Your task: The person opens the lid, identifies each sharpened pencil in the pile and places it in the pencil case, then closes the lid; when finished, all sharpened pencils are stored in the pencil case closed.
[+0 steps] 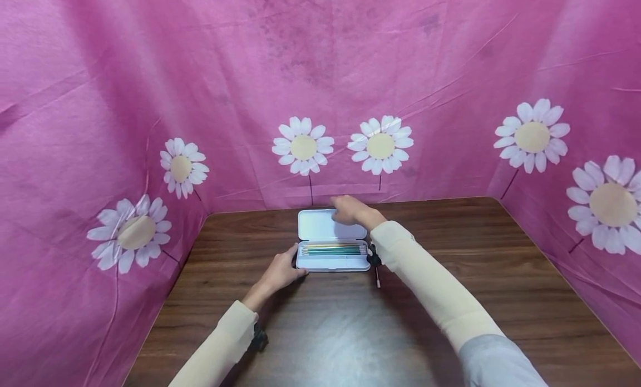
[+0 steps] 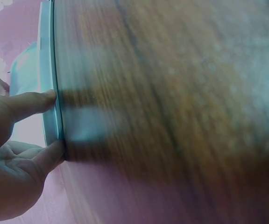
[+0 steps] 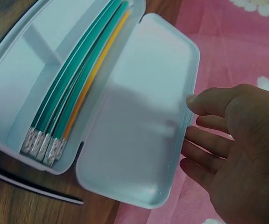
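Note:
A white pencil case lies on the table with its lid swung back toward the curtain. Inside it, green pencils and a yellow one lie side by side, their metal eraser ends toward the right. My left hand grips the case's left end; in the left wrist view its thumb presses the front wall and a finger sits at the corner. Up at the lid's far edge, my right hand pinches the rim, thumb on the inner face side and the other fingers behind the edge.
A thin dark-and-white strip lies on the table just right of the case. Brown wood grain covers the table. A pink curtain with white daisies hangs close behind the lid and along both sides.

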The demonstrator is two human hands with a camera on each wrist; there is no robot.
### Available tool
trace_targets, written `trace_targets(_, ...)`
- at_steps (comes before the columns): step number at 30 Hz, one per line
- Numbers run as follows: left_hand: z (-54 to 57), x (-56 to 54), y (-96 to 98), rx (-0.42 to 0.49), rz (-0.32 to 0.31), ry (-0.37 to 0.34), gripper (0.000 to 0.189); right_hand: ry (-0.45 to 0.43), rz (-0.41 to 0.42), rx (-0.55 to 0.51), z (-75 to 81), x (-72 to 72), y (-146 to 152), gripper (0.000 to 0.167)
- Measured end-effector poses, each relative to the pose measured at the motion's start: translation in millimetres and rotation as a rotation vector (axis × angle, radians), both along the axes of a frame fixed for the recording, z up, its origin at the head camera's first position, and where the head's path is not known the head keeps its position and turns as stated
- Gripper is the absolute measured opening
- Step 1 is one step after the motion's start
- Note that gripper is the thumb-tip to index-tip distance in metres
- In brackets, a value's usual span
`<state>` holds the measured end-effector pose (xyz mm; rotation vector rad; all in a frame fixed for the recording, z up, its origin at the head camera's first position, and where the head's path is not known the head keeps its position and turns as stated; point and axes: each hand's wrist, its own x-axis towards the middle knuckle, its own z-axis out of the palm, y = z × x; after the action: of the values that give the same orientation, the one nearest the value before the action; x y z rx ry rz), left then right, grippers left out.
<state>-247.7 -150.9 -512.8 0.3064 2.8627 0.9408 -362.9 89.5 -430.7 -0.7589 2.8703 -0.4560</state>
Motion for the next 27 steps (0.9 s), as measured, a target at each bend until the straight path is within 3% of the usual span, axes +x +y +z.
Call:
trace_targets(5,0.0,1.1,0.3,0.009,-0.003,0.012,0.085,0.082,0.084,-0.054,4.6,7.7,-1,0.037)
trace_targets(11,-0.6,0.1,-0.4,0.017,-0.012,0.014,0.084,0.125,0.165,-0.098,4.3,27.3,-1,0.026)
trace_targets(12,-7.1,-3.3,-3.3,0.013,-0.025,0.035,0.084,0.129,0.177,-0.104,3.3,31.4,-2,0.025)
trace_targets(14,-19.2,-9.9,-7.3,-0.003,-0.043,0.076,0.083,0.13,0.208,-0.117,-0.6,39.8,-2,0.021)
trace_targets(18,-21.5,-12.3,-9.0,0.015,-0.055,0.091,0.081,0.103,0.271,-0.151,-12.5,58.5,-2,0.022)
trace_targets(20,-13.5,-9.0,-6.4,0.045,-0.043,0.066,0.079,0.095,0.304,-0.157,-20.7,67.8,-1,0.03)
trace_targets(21,-16.1,-10.1,-7.8,0.049,-0.047,0.077,0.078,0.1,0.312,-0.155,-25.0,72.3,-1,0.035)
trace_targets(24,-42.0,-23.7,-15.3,0.026,-0.063,0.16,0.083,0.126,0.356,-0.15,-37.4,84.8,1,0.042)
trace_targets(27,-56.6,-29.6,-19.4,0.007,-0.055,0.208,0.092,0.132,0.392,-0.148,-48.2,95.6,2,0.044)
